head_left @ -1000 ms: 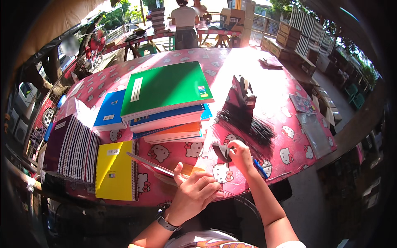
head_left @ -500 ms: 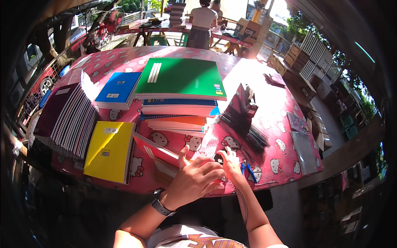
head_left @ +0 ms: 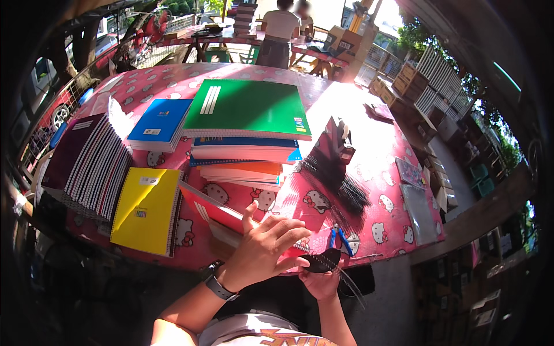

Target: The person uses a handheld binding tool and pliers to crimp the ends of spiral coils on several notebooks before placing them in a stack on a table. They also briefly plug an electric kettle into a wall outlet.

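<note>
A red notebook [head_left: 222,216] leans at a slant at the table's near edge, partly hidden by my left hand [head_left: 262,248], which grips its near end with fingers over it. The thumb points toward a dark spiral binding coil [head_left: 351,285], which runs from the notebook's end past my right hand [head_left: 322,282] and dangles beyond the table edge. My right hand, palm up, closes round a rounded black piece [head_left: 323,261] beside the coil; its exact kind is unclear. Blue-handled pliers [head_left: 341,239] lie just beyond it.
A yellow notebook [head_left: 147,210], a blue notebook stack [head_left: 161,124] and a tall spiral-bound stack [head_left: 92,164] are to the left. A green notebook [head_left: 248,109] tops the middle pile. Black coils [head_left: 340,190] lie right, near clear plastic [head_left: 420,213]. People stand at a far table.
My right hand has drawn back toward me from the tabletop and turned palm up, with the black piece now showing in it. The coil's free end has swung outward, off my forearm.
</note>
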Tool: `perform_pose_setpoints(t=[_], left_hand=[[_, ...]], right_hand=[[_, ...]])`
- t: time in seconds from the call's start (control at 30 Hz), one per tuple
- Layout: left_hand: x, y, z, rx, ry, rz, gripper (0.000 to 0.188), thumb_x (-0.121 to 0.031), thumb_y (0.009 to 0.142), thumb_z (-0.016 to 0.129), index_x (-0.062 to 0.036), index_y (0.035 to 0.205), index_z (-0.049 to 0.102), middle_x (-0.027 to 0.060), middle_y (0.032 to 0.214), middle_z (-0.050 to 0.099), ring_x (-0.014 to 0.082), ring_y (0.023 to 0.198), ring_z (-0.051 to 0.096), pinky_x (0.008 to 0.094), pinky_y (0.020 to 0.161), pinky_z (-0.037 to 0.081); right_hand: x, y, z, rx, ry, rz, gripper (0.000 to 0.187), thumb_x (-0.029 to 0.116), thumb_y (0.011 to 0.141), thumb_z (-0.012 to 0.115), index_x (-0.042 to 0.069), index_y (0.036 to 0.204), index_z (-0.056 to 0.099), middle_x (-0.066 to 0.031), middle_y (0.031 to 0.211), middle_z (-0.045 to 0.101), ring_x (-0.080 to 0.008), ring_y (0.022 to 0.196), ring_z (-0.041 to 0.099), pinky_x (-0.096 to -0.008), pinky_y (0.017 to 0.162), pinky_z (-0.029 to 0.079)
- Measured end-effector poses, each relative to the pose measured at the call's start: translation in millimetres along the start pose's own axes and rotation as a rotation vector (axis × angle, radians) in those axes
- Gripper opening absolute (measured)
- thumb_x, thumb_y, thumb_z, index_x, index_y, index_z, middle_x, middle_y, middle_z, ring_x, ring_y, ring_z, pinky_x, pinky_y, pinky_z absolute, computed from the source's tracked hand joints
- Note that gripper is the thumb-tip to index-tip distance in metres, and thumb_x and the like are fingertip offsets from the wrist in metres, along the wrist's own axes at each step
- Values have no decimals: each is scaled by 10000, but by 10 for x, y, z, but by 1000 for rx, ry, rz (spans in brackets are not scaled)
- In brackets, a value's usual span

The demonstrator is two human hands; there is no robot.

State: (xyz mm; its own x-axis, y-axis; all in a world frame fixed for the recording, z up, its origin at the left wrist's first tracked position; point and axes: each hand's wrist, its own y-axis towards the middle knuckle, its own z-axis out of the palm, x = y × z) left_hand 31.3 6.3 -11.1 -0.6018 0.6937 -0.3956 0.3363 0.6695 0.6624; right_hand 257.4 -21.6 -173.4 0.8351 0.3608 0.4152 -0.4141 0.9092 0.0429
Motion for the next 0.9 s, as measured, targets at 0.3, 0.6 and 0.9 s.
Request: perform_pose_setpoints(t=[0.3,0.6,0.9], left_hand=[[85,-87,-96,-35,103,-111,365,-397,608,739,-187,887,633,-45,886,602,161,925,535,599,977,110],[172,-149,-156,-20,103,-114,285,-367,580,751,-156,727,629,-38,743,598,164,805,549,547,958,186],[315,-226,-224,-107,204,-207,347,-382,529,780,-153,757,652,-3,733,585,187,815,539,580,1003,134]], right_hand=[[303,705,339,-129,-741,-24,721,622,772,508,1,1138,518,-121,1028,597,-176,888,559,-283,660,429],[780,876,1262,193,-1332,-44,619,545,693,620,-26,930,643,-120,965,605,-245,1070,491,-376,924,350],[623,984,1472,487,-849,20,531,477,736,615,-25,909,633,-111,904,608,-205,1007,521,-337,880,388]])
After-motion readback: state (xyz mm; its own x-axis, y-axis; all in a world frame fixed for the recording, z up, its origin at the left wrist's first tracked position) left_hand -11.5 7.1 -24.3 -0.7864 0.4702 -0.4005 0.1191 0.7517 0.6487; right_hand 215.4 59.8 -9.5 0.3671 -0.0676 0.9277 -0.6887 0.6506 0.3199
